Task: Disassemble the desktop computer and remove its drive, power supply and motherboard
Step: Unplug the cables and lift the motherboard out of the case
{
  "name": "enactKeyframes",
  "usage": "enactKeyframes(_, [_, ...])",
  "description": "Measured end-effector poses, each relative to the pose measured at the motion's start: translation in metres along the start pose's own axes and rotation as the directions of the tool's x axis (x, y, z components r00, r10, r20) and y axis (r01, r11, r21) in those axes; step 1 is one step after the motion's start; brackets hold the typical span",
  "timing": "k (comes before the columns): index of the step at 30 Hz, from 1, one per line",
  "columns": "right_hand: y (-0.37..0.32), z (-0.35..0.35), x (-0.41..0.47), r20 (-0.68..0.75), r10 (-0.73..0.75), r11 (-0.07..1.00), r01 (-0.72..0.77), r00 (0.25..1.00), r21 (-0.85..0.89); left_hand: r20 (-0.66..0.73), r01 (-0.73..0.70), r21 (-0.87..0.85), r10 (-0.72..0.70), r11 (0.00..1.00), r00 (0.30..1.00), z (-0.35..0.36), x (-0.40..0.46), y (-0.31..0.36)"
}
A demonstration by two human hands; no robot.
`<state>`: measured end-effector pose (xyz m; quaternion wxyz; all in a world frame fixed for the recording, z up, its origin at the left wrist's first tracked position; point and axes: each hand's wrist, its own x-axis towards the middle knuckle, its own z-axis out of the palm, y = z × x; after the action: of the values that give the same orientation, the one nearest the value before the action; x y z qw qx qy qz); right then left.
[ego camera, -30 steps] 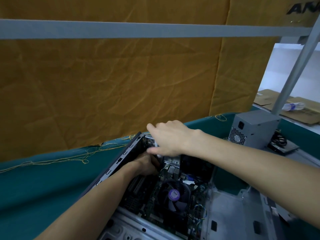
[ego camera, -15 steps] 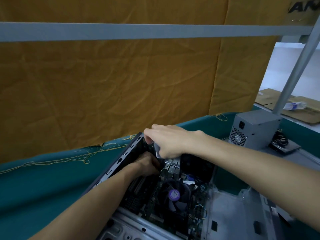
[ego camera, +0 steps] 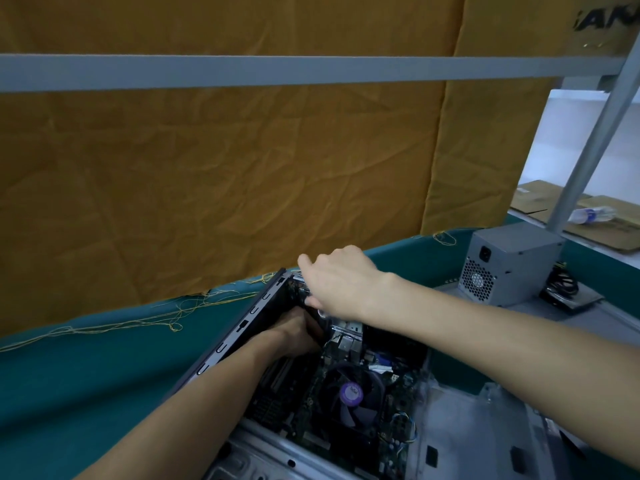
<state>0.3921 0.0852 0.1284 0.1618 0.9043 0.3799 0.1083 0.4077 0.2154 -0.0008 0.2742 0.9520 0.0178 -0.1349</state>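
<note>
Desktop computer case [ego camera: 460,441] lies open on its side at 6 o'clock in your view, on the teal-covered surface [ego camera: 86,368], with the motherboard [ego camera: 311,407] still seated inside and its cooler fan [ego camera: 351,393] facing up at you. Your left hand [ego camera: 298,329] reaches deep into the far corner of the case at 12 o'clock from the fan; its fingers are tucked out of sight behind the dark side panel [ego camera: 242,327] and under your other arm, so you cannot tell whether they grip anything. Your right hand [ego camera: 341,277] crosses over from 3 o'clock and sits on the far top edge of the case, fingers curled down around the metal bracket [ego camera: 327,311] there. That forearm blocks your view of the rear connectors. The power supply [ego camera: 509,263] is already out, standing on the surface at 2 o'clock, with a flat dark unit [ego camera: 576,299] and a bundle of cables [ego camera: 562,284] just beside it. Loose yellow threads [ego camera: 145,317] trail across the cloth at 9 o'clock, below the orange backdrop [ego camera: 221,174].
</note>
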Motion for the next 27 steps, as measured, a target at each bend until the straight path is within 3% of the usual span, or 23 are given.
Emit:
enactKeyframes(4, [0.004,-0.007,0.003,0.109,-0.112,0.945,0.072,0.988,0.320,-0.030,-0.001,0.022,0.002,1.000,1.000,-0.001,0.001,0.000])
enactKeyframes(5, [0.004,-0.008,0.003,0.125,-0.118,0.951,0.076,0.985,0.301,-0.033,-0.001,0.025,0.001,1.000,0.999,-0.001,0.001,-0.001])
enactKeyframes(8, [0.002,-0.006,0.003,0.080,0.000,1.000,0.001,0.997,-0.015,-0.009,0.023,0.013,-0.023,1.000,1.000,-0.001,0.000,0.000])
enactKeyframes(9, [0.002,-0.004,0.004,0.061,0.020,0.999,-0.017,0.998,-0.048,-0.002,0.026,0.013,-0.026,1.000,1.000,-0.001,0.000,0.000])
enactKeyframes(14, [0.014,-0.008,0.005,0.132,-0.120,0.931,0.065,0.984,0.360,0.022,0.021,0.016,-0.021,1.000,1.000,-0.003,-0.001,0.000])
enactKeyframes(19, [0.005,-0.004,0.005,0.043,-0.033,0.999,0.033,0.999,0.015,0.027,0.050,-0.002,-0.050,0.999,0.998,-0.004,-0.002,0.002])
enactKeyframes(21, [0.004,-0.002,0.006,0.031,-0.085,0.987,0.080,0.996,0.138,0.025,0.063,-0.024,-0.062,0.998,0.998,-0.004,0.000,0.002])
enactKeyframes(24, [0.011,-0.007,0.003,0.122,-0.172,0.923,0.116,0.978,0.368,-0.015,0.072,-0.028,-0.072,0.997,0.997,-0.004,0.000,0.002])
enactKeyframes(27, [0.008,-0.003,0.000,0.061,-0.085,0.988,0.077,0.994,0.131,-0.020,0.086,-0.033,-0.086,0.996,0.996,-0.002,-0.001,0.004])
